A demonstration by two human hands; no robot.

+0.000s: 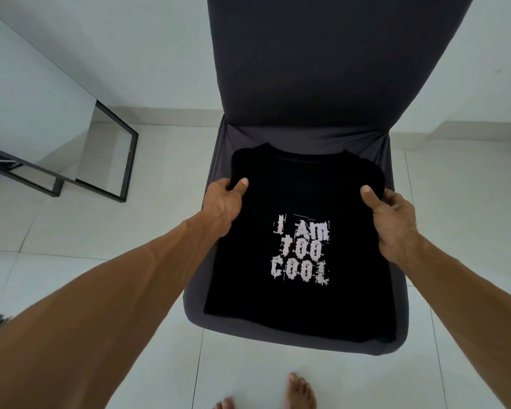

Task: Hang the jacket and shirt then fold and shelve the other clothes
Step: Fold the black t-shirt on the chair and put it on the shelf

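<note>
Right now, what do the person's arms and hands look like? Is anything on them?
The left arm and right arm are bare, with no sleeves in view. The left hand and right hand wear no gloves, and the wrists carry no watch or bracelet. Both thumbnails are short and plain.

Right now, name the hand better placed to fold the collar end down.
Left, marginally: the left hand pinches the T-shirt edge nearer the collar than the right hand, though both grips would serve.

a dark covered chair (396, 329) bears a folded black t-shirt (295, 305) on its seat.
</note>
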